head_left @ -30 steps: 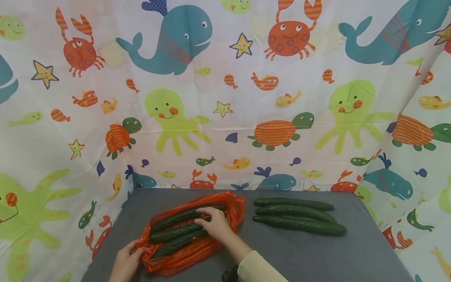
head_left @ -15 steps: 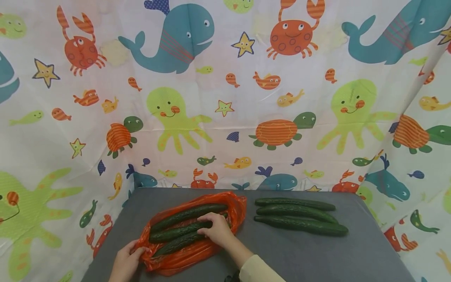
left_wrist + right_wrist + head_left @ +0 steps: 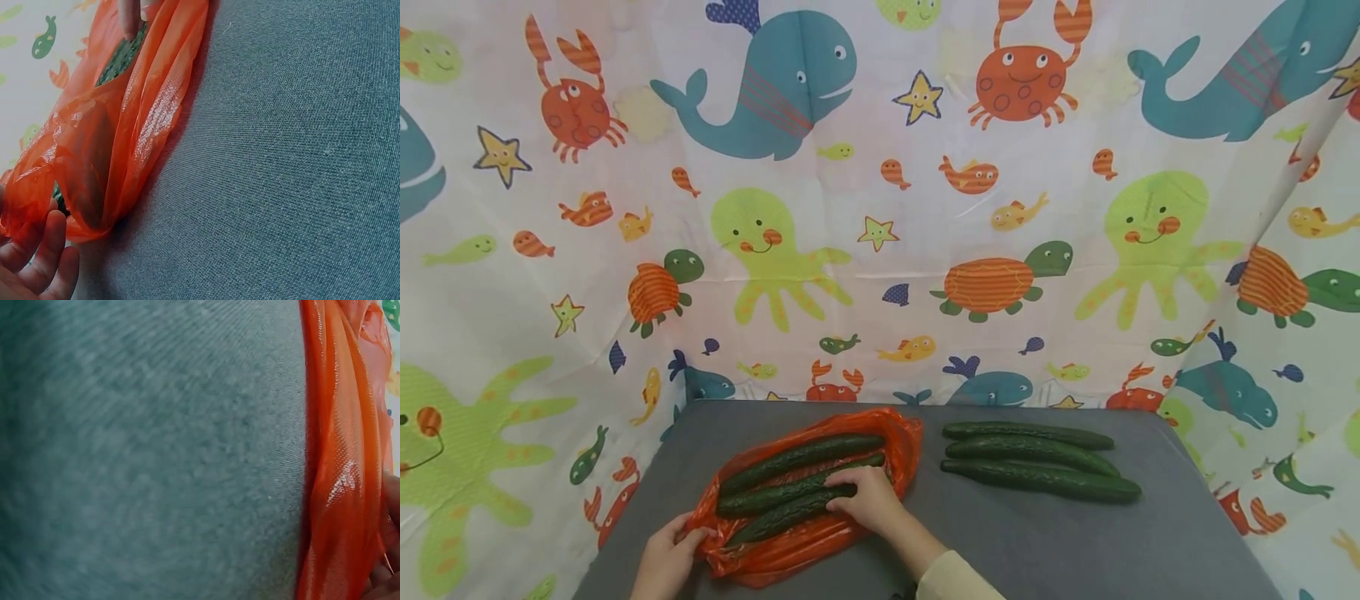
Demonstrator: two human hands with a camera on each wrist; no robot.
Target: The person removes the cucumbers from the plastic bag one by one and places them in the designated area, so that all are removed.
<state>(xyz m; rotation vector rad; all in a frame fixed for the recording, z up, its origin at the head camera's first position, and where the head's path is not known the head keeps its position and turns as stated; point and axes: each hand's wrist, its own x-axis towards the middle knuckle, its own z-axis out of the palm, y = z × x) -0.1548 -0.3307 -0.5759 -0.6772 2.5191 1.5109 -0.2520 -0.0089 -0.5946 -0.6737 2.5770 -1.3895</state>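
Note:
An orange plastic bag (image 3: 790, 550) lies on the grey table (image 3: 1075, 550) with three dark green cucumbers in it. My right hand (image 3: 861, 498) reaches into the bag's mouth, its fingers curled over the end of the nearest cucumber (image 3: 775, 521). My left hand (image 3: 666, 560) grips the bag's left end. In the left wrist view the bag (image 3: 137, 112) shows a cucumber (image 3: 119, 59) through its opening, with my left fingers (image 3: 37, 262) at its crumpled end. The right wrist view shows the bag (image 3: 337, 456) along its right edge.
Three more cucumbers (image 3: 1037, 477) lie side by side on the table's right half, apart from the bag. A sea-animal printed cloth (image 3: 880, 208) hangs behind and around the table. The table's right edge (image 3: 1217, 508) drops off beside the cloth.
My right hand slid from the upper cucumbers towards me, onto the nearest cucumber in the bag. The left hand kept its hold on the bag's end.

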